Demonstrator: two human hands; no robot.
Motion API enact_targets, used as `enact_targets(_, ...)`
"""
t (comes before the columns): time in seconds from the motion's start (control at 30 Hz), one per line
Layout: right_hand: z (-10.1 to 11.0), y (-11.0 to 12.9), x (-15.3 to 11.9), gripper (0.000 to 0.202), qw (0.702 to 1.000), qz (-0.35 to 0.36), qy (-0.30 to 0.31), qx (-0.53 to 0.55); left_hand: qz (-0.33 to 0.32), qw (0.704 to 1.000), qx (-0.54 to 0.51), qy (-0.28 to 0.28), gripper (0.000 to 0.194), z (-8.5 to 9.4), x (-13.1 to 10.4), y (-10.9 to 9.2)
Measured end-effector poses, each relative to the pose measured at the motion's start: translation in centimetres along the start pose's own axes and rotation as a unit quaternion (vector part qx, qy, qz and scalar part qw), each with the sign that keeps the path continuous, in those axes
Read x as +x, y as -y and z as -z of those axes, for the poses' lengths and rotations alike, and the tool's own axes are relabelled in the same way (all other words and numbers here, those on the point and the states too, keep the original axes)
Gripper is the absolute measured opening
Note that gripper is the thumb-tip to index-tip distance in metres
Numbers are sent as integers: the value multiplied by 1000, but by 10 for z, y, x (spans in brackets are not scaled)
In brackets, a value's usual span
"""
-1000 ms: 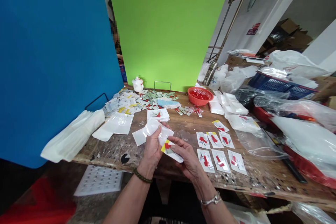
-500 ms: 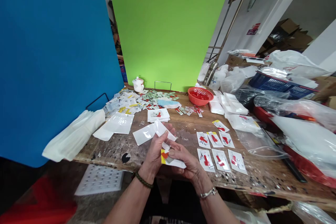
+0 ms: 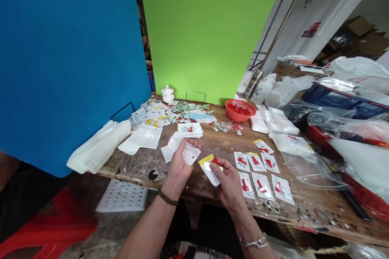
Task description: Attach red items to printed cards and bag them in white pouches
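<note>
My left hand point(image 3: 180, 166) is closed on a small clear plastic bag point(image 3: 192, 154), its thumb pressing the film against the fingers. A second flat bag lies partly under it on the table. To the right, my right hand point(image 3: 228, 179) pinches a white card with a yellow top point(image 3: 209, 173), a red piece showing at its upper edge. The two hands are apart. Right of my right hand, several flat packets with red pieces point(image 3: 255, 162) lie in rows. Beyond my left hand sits a stack of white packets point(image 3: 190, 129) with a red piece on top.
Loose green and white packets point(image 3: 182, 111) spread at the back beside a blue-and-white cloth point(image 3: 202, 117). A red basket point(image 3: 240, 111) stands at the back right. Clear bags point(image 3: 146, 136) lie left. Plastic bags and a blue crate point(image 3: 340, 98) crowd the right side.
My hands have separated. The yellow-topped card has moved right with my right hand, while the clear bag stays in my left. The camera view has shifted slightly left.
</note>
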State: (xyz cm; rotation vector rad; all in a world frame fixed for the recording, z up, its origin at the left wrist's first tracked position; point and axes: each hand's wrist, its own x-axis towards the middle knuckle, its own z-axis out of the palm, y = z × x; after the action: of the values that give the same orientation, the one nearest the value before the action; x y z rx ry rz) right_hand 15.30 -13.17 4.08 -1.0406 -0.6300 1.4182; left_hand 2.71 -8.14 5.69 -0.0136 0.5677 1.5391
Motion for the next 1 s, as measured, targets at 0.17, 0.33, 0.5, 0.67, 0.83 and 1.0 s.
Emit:
enact_targets(0.17,-3,-22,5,33,987,127,-91,-39,-19,1000,7,23,8,-6,-6,9)
enact_targets(0.33,-14,-23,0,36,995,70,-50,-47,-30,997,23,65,13,-7,-10,15)
enact_targets(0.5,-18,-11,-2,46,999,-38,3,-38,-19,997,53,56,19,-4,-13,14)
enact_targets(0.67,-15,-6,4,46,993,-81,53,-61,-20,994,83,66,22,0,-12,15)
enact_targets(0.83,-9,-2,12,45,993,-89,39,-72,-26,990,96,97,25,3,-8,18)
enact_targets(1.0,-5,0,20,43,989,-98,67,-91,-4,991,98,94,25,6,-8,23)
